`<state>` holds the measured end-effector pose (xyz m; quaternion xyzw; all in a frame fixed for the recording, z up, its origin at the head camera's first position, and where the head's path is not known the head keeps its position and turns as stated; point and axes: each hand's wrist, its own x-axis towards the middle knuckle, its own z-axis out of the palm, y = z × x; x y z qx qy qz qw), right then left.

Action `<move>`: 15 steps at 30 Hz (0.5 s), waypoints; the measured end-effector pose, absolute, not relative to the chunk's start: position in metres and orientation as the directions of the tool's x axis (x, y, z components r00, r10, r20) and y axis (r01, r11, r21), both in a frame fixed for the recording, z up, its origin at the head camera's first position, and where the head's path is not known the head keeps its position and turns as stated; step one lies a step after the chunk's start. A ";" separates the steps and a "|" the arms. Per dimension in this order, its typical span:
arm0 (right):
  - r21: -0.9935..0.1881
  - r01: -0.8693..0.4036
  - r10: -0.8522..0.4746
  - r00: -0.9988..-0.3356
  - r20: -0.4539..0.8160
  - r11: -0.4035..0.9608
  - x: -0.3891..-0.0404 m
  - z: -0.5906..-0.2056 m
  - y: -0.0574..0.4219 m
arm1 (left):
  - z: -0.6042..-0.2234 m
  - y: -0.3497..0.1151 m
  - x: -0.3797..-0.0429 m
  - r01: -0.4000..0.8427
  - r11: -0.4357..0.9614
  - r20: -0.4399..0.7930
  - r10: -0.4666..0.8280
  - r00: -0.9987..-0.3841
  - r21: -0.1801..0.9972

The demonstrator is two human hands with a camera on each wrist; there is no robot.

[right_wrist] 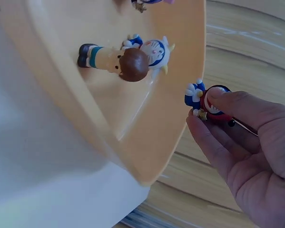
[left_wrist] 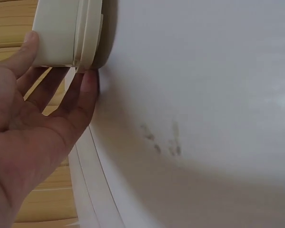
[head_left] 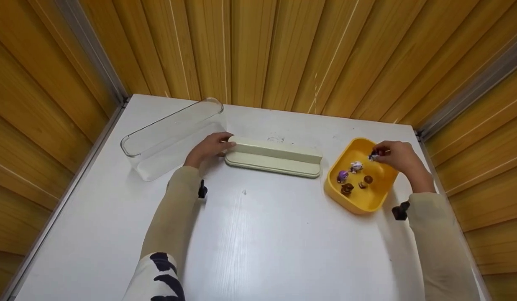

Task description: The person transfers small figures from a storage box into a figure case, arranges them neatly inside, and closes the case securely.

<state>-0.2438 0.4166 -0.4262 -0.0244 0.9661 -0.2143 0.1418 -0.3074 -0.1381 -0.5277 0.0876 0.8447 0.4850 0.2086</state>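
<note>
My left hand (head_left: pixel 210 147) holds the left end of a pale green stepped display stand (head_left: pixel 275 161) on the table. In the left wrist view the thumb lies along the stand's end (left_wrist: pixel 56 35), with the fingers at its lower rim. Over the far right part of a yellow bin (head_left: pixel 338 198), my right hand (head_left: pixel 398 155) pinches a small figurine (right_wrist: pixel 194 97) in blue, white and red between thumb and fingers. Several other figurines lie in the bin, among them a brown-haired one (right_wrist: pixel 132 65), a white-hooded one (right_wrist: pixel 156 53) and a purple one (head_left: pixel 342 176).
A clear long container (head_left: pixel 175 144) stands open-topped at the back left of the white table (head_left: pixel 258 242). Yellow wood-slat walls (head_left: pixel 250 54) rise behind and on both sides, with grey metal posts (head_left: pixel 93 50) at the corners. Small dark marks (left_wrist: pixel 173 142) show on the tabletop.
</note>
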 end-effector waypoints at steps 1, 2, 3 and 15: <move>-0.421 0.004 -0.114 -0.960 -0.256 0.907 -0.243 -0.424 0.413 | -0.526 -0.138 -0.308 -0.064 0.516 -0.277 0.347 -0.896 0.854; -0.420 -0.006 -0.122 -0.961 -0.248 0.907 -0.242 -0.422 0.409 | -0.525 -0.138 -0.308 -0.074 0.514 -0.285 0.345 -0.894 0.855; -0.419 -0.020 -0.132 -0.962 -0.240 0.908 -0.241 -0.420 0.405 | -0.524 -0.138 -0.309 -0.078 0.514 -0.288 0.343 -0.894 0.854; -0.413 -0.147 -0.236 -0.956 -0.173 0.899 -0.227 -0.406 0.346 | -0.525 -0.139 -0.303 -0.112 0.455 -0.287 0.337 -0.897 0.884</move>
